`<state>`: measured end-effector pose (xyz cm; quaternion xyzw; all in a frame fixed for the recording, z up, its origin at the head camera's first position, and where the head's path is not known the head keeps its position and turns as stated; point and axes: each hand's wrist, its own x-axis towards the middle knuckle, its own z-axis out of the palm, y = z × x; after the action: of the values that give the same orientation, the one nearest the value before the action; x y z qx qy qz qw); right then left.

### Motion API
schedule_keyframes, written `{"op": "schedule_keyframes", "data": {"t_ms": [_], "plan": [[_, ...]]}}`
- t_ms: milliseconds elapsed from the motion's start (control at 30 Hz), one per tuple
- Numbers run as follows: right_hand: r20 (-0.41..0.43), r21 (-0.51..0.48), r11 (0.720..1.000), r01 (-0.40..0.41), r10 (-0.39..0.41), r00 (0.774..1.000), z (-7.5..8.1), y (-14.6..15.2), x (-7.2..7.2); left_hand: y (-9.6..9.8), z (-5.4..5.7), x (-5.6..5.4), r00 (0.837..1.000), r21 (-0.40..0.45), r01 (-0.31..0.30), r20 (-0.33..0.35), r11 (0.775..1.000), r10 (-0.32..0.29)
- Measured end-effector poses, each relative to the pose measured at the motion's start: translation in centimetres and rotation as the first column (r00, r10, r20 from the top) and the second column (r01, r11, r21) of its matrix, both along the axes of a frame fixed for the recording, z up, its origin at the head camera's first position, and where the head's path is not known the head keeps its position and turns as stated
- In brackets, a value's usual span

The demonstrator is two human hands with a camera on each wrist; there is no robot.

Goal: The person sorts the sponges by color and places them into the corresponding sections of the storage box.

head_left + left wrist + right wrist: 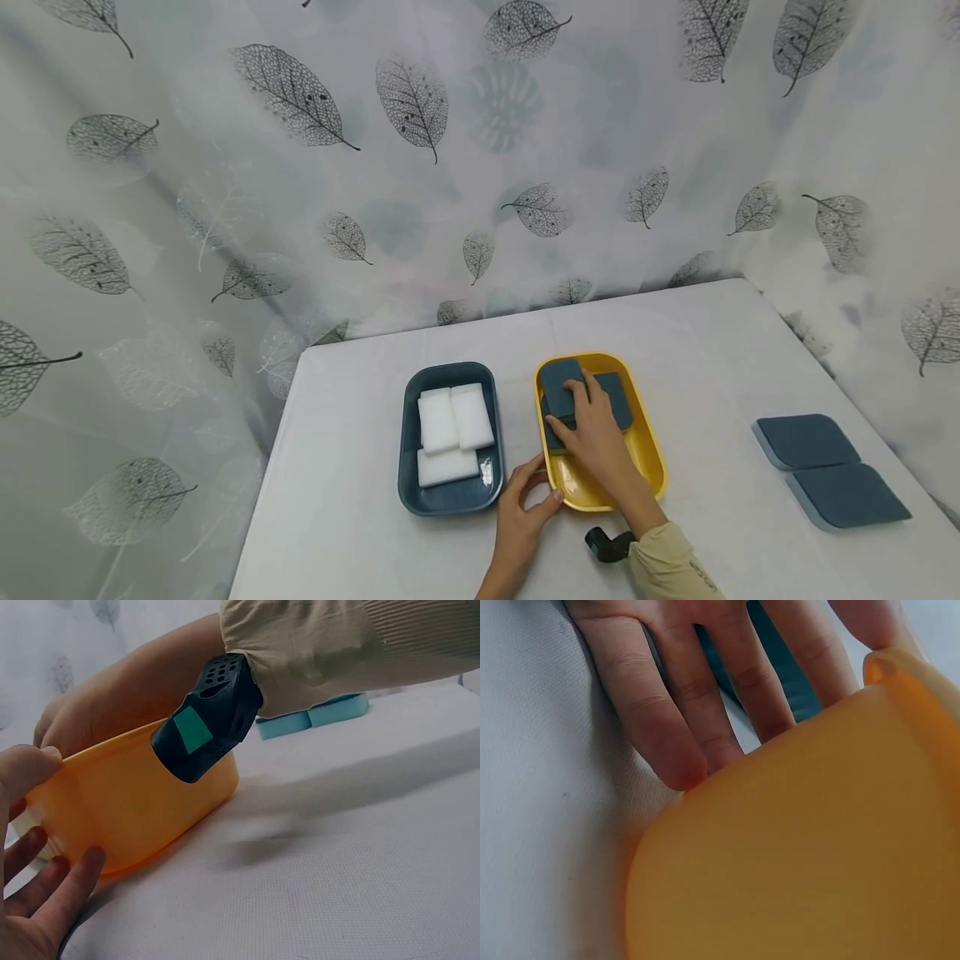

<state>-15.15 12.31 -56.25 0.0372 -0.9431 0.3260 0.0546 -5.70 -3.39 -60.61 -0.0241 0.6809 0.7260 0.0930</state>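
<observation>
My right hand [596, 425] reaches into a yellow tray [651, 462], thumb and fingertips pinching a dark blue sponge [561, 379] at the tray's far left. Beneath and beside it lie more sponges, another dark blue one [617, 400] among them, partly hidden by the hand. At the tray's near left corner my left hand [521, 508] holds the tray from outside. The left wrist view shows its thumb at the rim and its fingers [75, 889] spread against the wall. From the right wrist view, the same fingers [656, 724] press on the yellow wall.
Left of the yellow tray stands a dark blue tray [405, 467] with several white sponges [447, 471]. Two dark blue sponges with lighter sides [806, 442] lie at the table's right. A black wrist camera [607, 546] sits below my right wrist. A leaf-print curtain [450, 192] surrounds the table.
</observation>
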Motion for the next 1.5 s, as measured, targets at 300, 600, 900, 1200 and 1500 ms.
{"op": "schedule_keyframes", "data": {"t_ms": [300,600,900,1200,1500], "plan": [[0.009,0.065,0.998,0.015,-0.016,1.000,0.18,-0.13,0.14,-0.01,-0.12,0.06,1.000,-0.004,-0.003,-0.008,1.000,0.003],[0.030,0.089,0.995,0.033,-0.035,0.999,0.00,-0.11,0.03,0.01,-0.34,-0.13,1.000,-0.012,0.002,0.006,1.000,-0.002],[0.073,0.053,0.999,0.007,-0.011,0.997,0.52,-0.25,-0.47,-0.46,-0.45,-0.46,0.999,-0.032,-0.021,-0.038,0.999,0.019],[0.043,-0.040,0.999,0.011,-0.009,0.999,0.19,0.15,-0.03,-0.21,-0.40,-0.41,0.999,-0.033,-0.009,-0.039,0.999,0.008],[-0.028,-0.095,0.995,0.011,-0.013,1.000,0.77,0.53,0.53,0.01,-0.40,-0.25,1.000,-0.041,-0.009,-0.001,0.999,0.009]]}}
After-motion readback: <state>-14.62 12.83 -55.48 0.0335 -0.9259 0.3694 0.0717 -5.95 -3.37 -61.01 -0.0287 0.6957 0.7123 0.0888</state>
